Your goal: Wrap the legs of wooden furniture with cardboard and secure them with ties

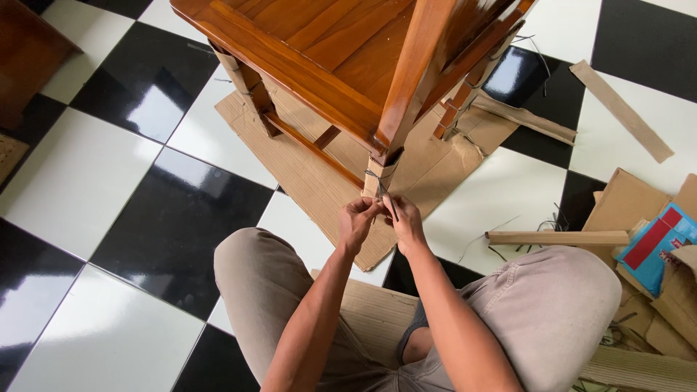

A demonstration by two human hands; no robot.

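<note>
A person sits on a black-and-white checkered floor (109,181) with knees apart, in beige trousers, facing a varnished wooden chair (348,58). The chair stands on a flattened sheet of cardboard (319,181) spread over the tiles. Its nearest leg (379,174) is wrapped in cardboard, and a thin dark cord (375,174) runs around that wrapping near the foot.

Both hands meet at this leg, just below the cord. The left hand (357,221) has its fingers pinched together at the wrapping, its grip clenched on the cord end or the cardboard edge; which of the two cannot be told. The right hand (406,221) sits touching beside it, holding a slim dark tool (387,202) that points up toward the cord; whether it is scissors or a blade is too small to tell.

The other chair legs also carry cardboard wrapping tied with dark cord. To the right on the floor lie a long wooden strip (557,237), loose cardboard strips (621,109), scraps of cord, and a pile of cardboard with a blue and red package (657,247). A further piece of cardboard lies under the person's legs.
</note>
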